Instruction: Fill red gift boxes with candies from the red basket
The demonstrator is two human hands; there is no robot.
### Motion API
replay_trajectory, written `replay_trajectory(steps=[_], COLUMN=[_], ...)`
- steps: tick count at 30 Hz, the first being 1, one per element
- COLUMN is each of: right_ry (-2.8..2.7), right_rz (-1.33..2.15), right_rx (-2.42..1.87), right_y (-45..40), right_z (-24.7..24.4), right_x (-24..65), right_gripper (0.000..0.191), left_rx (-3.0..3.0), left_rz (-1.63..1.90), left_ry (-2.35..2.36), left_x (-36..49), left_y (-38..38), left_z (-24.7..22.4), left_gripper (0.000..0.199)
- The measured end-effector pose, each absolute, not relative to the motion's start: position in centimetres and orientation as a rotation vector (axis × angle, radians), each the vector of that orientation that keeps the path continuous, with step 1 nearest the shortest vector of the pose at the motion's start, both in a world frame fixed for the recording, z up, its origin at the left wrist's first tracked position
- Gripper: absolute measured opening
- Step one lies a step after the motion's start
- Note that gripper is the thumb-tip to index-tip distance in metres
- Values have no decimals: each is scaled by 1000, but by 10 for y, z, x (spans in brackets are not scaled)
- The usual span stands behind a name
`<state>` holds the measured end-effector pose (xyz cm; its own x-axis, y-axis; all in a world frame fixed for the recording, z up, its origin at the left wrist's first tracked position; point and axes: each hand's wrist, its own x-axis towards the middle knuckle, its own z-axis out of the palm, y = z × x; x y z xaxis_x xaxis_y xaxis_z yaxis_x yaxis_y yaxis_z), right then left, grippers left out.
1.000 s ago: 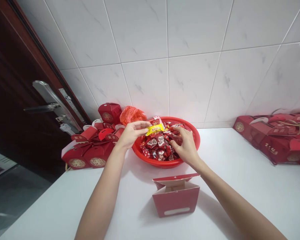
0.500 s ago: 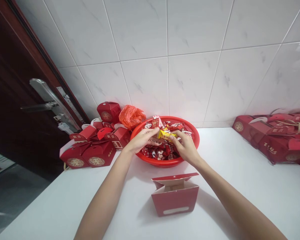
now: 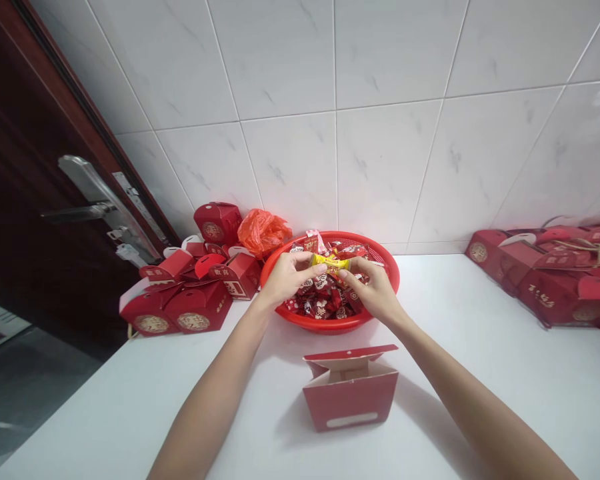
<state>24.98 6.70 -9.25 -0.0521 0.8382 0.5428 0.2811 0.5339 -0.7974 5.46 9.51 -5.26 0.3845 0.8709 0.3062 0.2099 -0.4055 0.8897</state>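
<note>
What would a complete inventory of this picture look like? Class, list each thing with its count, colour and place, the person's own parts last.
Yellow sweet: one, yellow, between both hands
Wrapped sweets: many, mostly red, in the basket
Basket: one, red, mid-table
Open box: one, red, before the basket
Left-hand boxes: several, red, table's left
Right-hand boxes: several, red, table's right
Plastic bag: one, orange-red, behind basket's left
Table: one, white, below
Tiled wall: one, pale, behind
Door: one, dark red-brown, far left
Door handle: one, silver, on door
Floor: grey, lower left
Hands: two, bare, over basket
</note>
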Motion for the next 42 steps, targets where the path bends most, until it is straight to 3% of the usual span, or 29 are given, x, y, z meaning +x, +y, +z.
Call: replay_trajectory(steps=[11, 14, 20, 27, 30, 34, 38, 42], right_ry=[-1440, -1338, -1260, -1261, -1289, -1329, -1357, -1387], right_rz=[629, 624, 646, 604, 555, 534, 555, 562], right_rx=[-1049, -1095, -1101, -1092, -1121, -1149, -1180, -1136], right_y=[71, 74, 76, 77, 77, 76, 75, 71], right_z=[-97, -102, -105, -107, -108, -108, -106, -102], right_x=[250, 250, 248, 250, 251, 251, 252, 251], right_gripper=[22, 21, 23, 16, 12, 19, 30, 31], left_rx=[1856, 1961, 2040, 2247, 2303, 2200, 1973, 1815], left_rz=[1070, 1131, 864, 762, 716, 885, 1152, 1197], left_ry=[1112, 1362, 1440, 1404, 1424, 1474, 1307, 1160], left_x=[39, 22, 9, 38, 44, 35, 23, 22], left_y=[105, 111, 113, 111, 111, 114, 117, 112], left_z=[-53, -50, -50, -69, -72, -67, -59, -51], left_gripper=[57, 46, 30, 57, 47, 32, 37, 45])
